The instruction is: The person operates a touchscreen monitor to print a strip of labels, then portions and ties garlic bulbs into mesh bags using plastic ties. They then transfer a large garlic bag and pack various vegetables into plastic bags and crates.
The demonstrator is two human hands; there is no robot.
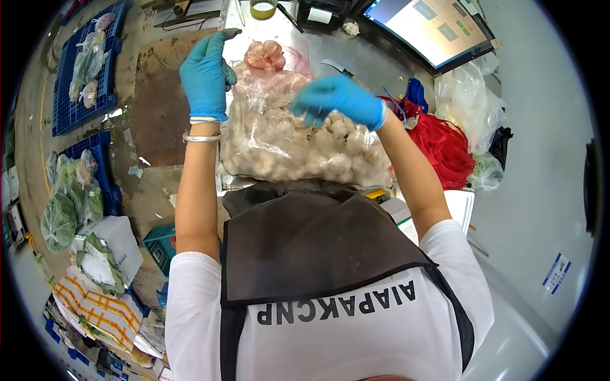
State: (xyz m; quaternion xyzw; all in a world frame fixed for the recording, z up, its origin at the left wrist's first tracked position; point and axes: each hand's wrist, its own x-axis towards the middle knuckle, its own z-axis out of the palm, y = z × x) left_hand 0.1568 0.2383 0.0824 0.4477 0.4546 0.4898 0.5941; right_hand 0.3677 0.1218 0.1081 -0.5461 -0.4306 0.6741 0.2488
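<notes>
A large clear plastic bag full of garlic bulbs [286,140] lies in front of me, against my dark apron. Its gathered pinkish top [264,57] points away from me. My left hand [206,79], in a blue glove, is at the bag's upper left with its fingers curled closed. Something small and dark shows by its fingertips, too unclear to name. Above the bag's right half is my right hand [343,101], also blue-gloved, slightly smeared by motion. Its fingers are stretched out and apart, holding nothing; whether they touch the plastic I cannot tell.
A monitor [429,28] stands at the upper right, with a small black device [324,14] beside it. Red netting [441,149] and clear plastic bags [467,98] lie to the right. On the left, blue pallets [67,89] carry bagged vegetables, near a white box [114,244].
</notes>
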